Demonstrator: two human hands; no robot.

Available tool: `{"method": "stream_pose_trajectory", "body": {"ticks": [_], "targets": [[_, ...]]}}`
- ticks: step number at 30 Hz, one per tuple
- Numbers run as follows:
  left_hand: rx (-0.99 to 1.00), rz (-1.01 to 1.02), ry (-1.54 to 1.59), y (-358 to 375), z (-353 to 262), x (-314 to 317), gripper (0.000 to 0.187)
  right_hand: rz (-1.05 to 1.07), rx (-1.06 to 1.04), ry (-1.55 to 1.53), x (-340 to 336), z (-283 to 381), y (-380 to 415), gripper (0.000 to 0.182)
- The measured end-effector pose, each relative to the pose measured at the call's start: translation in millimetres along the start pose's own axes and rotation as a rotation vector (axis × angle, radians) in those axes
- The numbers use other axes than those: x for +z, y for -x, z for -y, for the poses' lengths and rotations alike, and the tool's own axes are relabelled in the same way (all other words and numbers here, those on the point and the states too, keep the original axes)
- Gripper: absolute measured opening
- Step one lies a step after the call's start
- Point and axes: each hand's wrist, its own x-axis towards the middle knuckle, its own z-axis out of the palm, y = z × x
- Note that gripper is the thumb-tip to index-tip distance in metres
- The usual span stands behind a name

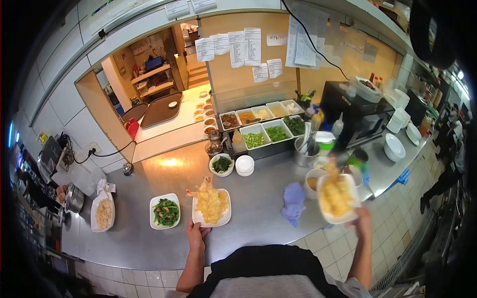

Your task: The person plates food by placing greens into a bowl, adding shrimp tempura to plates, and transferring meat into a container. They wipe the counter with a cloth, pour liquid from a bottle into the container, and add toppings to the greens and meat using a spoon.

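Observation:
My left hand (196,233) grips the near edge of a square white plate (226,217) at the middle of the steel counter. Battered tempura (210,204) with shrimp tails is piled on it. Out to the right, my right hand (362,222) is closed on the rim of a second white plate (354,202), blurred by motion. More golden tempura (335,195) lies on that one. A square dish of cooked greens (166,211) sits left of the first plate. Behind it are a bowl of dark greens (221,164) and a stack of small white dishes (244,165).
A white dish of pale food (103,213) stands at the left. A purple cloth (293,203) lies near the right plate. Topping tubs (254,139), a utensil pot (306,155) and a microwave (365,130) line the back. Brown trays (161,110) rest in the pass window.

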Motion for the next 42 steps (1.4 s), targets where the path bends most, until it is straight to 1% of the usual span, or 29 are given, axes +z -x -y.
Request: {"method": "stream_pose_trajectory", "body": {"ticks": [2, 6, 7, 9, 10, 13, 14, 17, 18, 22, 24, 31, 33, 37, 39, 42], "targets": [[-0.003, 0.011, 0.0, -4.6, -4.1, -11.6, 0.039, 0.113, 0.046, 0.002, 35.9, -25.7, 8.8, 0.046], [-0.013, 0.048, 0.012, -13.8, -4.7, -32.0, 0.043, 0.289, 0.21, -0.075, 98.8, -73.9, 21.9, 0.044], [-0.012, 0.049, 0.009, -12.7, -8.2, -31.8, 0.043, 0.288, 0.21, -0.078, 113.2, -83.3, 24.0, 0.044], [0.004, -0.017, 0.035, -11.4, -13.1, -29.5, 0.045, 0.363, 0.29, -0.065, 138.4, -100.7, 25.7, 0.044], [0.004, -0.014, 0.032, -15.0, -13.2, -32.8, 0.045, 0.36, 0.29, -0.068, 147.9, -109.1, 25.0, 0.044], [-0.006, 0.024, 0.03, -24.9, -14.5, -37.8, 0.048, 0.479, 0.281, 0.022, 172.5, -120.4, 23.6, 0.04], [-0.006, 0.016, 0.042, -25.7, -14.0, -37.4, 0.049, 0.479, 0.283, 0.021, 177.4, -122.9, 23.4, 0.04], [0.025, -0.006, 0.065, -31.2, -18.4, -39.4, 0.051, 0.572, 0.3, 0.081, 193.1, -127.7, 22.2, 0.04], [0.052, -0.022, 0.079, -33.4, -18.8, -40.6, 0.051, 0.572, 0.299, 0.081, 198.6, -128.0, 22.9, 0.04], [0.057, -0.05, 0.073, -44.6, -23.4, -53.3, 0.052, 0.592, 0.333, 0.082, 210.8, -135.7, 24.9, 0.044], [0.11, -0.1, 0.08, -46.5, -25.5, -56.2, 0.052, 0.617, 0.326, 0.072, 215.8, -140.8, 24.1, 0.045], [0.126, -0.102, 0.058, -37.8, -30.2, -62.4, 0.051, 0.656, 0.346, 0.037, 229.8, -144.3, 18.8, 0.047], [0.071, -0.075, 0.037, -27.9, -32.8, -62.0, 0.053, 0.675, 0.357, 0.006, 233.1, -146.1, 17.4, 0.049], [0.055, -0.065, 0.033, -9.7, -23.9, -60.2, 0.054, 0.712, 0.346, -0.012, 240.3, -144.8, 16.5, 0.052], [0.008, -0.103, 0.046, 4.1, -21.5, -54.1, 0.055, 0.726, 0.359, -0.016, 244.2, -142.6, 16.9, 0.053], [-0.025, -0.08, 0.053, 13.5, -16.0, -51.5, 0.055, 0.731, 0.356, -0.011, 247.8, -136.4, 18.3, 0.054]]}}
